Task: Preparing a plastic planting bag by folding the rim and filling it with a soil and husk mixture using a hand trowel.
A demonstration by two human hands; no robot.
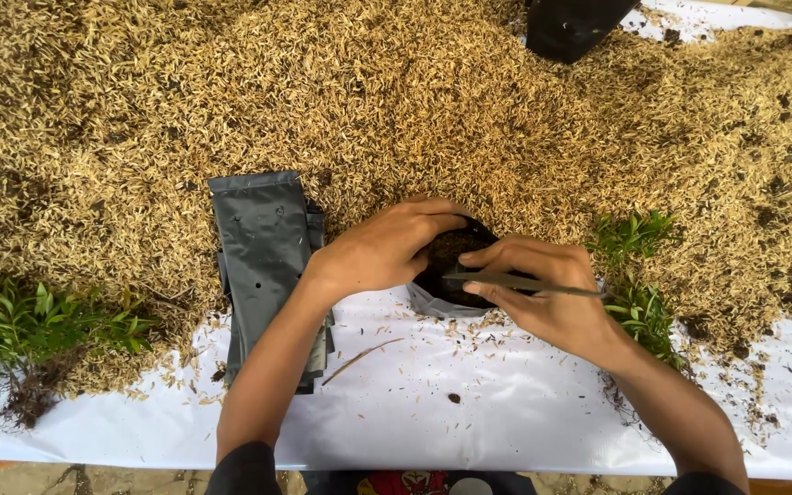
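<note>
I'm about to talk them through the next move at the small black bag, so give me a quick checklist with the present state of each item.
1. Left hand steadies the small black bag at its rim: ok.
2. Right hand grips the thin stick, lying across the bag's mouth: ok.
3. Bag holds dark soil: ok; how full, cannot tell.
4. Seedlings lie beside the right hand, within reach: ok.
5. Stack of flat grey bags beside the left forearm: ok.
6. Hole made in the soil: cannot tell, the hands cover it.
</note>
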